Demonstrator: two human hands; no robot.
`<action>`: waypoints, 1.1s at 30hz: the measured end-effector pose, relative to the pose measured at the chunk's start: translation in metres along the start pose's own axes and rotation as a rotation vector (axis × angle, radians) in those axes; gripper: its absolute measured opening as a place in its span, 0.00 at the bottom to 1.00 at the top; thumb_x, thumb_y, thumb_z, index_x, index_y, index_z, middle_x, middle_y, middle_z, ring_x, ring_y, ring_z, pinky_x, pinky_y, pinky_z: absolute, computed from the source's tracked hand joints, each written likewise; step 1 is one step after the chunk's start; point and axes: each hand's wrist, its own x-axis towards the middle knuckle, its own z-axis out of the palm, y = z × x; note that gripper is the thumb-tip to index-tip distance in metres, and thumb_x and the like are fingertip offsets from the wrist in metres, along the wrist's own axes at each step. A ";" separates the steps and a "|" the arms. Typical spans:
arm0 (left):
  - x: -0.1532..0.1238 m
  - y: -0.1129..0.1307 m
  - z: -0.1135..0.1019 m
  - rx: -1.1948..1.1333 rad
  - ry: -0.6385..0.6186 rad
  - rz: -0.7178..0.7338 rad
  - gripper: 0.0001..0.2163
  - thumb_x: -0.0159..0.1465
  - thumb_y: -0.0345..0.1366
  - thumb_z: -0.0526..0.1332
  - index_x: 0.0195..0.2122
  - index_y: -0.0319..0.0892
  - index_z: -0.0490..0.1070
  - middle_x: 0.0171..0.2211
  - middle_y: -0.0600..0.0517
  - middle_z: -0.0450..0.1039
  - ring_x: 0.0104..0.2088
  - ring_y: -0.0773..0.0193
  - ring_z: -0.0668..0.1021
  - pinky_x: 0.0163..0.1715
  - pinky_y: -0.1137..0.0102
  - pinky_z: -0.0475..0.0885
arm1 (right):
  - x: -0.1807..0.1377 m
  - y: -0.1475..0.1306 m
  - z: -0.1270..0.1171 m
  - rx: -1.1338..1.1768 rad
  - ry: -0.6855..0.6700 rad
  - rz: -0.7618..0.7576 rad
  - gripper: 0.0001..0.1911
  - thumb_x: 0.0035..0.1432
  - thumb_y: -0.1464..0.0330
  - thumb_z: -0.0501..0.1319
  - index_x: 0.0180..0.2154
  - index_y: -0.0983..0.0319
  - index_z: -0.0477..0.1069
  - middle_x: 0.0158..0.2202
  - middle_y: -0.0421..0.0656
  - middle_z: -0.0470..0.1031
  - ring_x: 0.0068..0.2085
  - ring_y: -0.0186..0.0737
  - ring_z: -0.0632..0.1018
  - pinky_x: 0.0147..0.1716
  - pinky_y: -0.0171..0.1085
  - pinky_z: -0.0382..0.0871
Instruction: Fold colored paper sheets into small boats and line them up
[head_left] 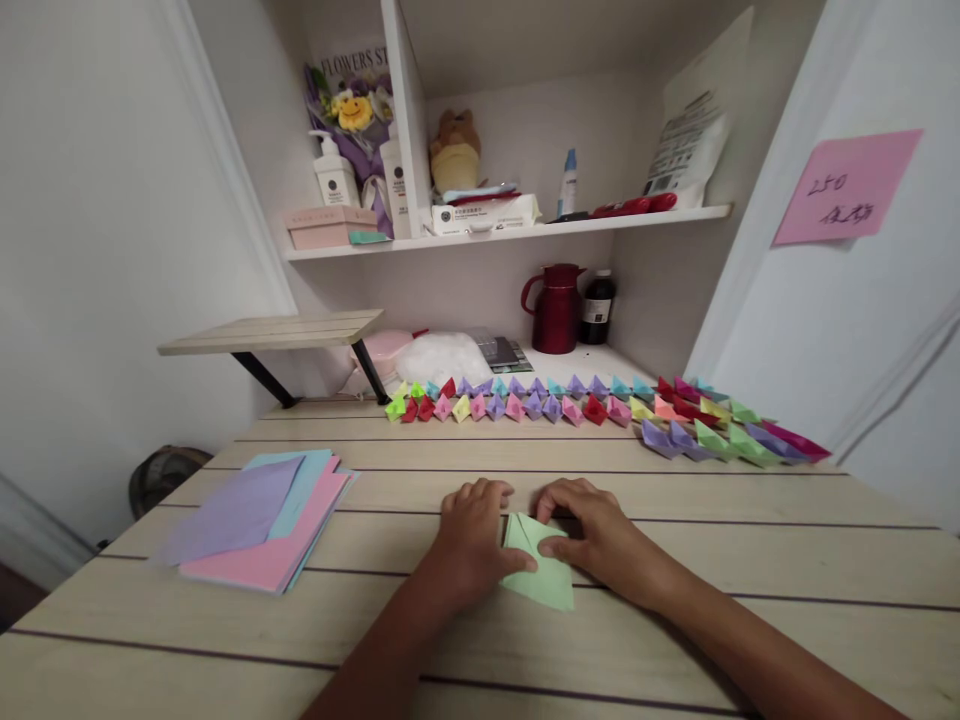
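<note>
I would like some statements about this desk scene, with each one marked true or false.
1. The left hand and the right hand touch the green paper. True.
2. The paper stack lies right of both hands. False: the paper stack lies left of them.
3. The red jug stands beside a dark bottle. True.
4. The paper boats are all one colour. False: the paper boats show several colours.
5. The pink note carries handwriting. True.

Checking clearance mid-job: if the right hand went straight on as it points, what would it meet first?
Probably the left hand: the right hand points toward it, across the green paper between them. Heights are hard to judge from this single view.
</note>
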 end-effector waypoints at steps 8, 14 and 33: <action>0.004 0.010 0.009 -0.406 0.054 -0.089 0.05 0.51 0.35 0.62 0.22 0.43 0.66 0.20 0.59 0.59 0.25 0.67 0.65 0.28 0.72 0.59 | 0.000 0.004 0.002 0.326 0.028 -0.009 0.13 0.49 0.68 0.64 0.39 0.57 0.70 0.37 0.41 0.75 0.39 0.41 0.73 0.40 0.39 0.66; 0.007 0.008 0.010 -0.872 0.023 -0.157 0.10 0.50 0.39 0.65 0.23 0.41 0.63 0.19 0.59 0.61 0.22 0.70 0.64 0.23 0.75 0.59 | 0.003 -0.001 0.004 0.878 0.068 0.188 0.16 0.45 0.57 0.68 0.30 0.61 0.69 0.23 0.36 0.69 0.25 0.34 0.68 0.26 0.34 0.61; 0.000 0.027 0.006 -1.325 0.289 -0.346 0.15 0.49 0.43 0.70 0.30 0.38 0.72 0.26 0.52 0.74 0.26 0.67 0.73 0.29 0.73 0.66 | -0.003 -0.026 0.000 1.020 0.027 0.127 0.30 0.41 0.57 0.72 0.46 0.58 0.67 0.39 0.43 0.75 0.41 0.43 0.75 0.41 0.39 0.68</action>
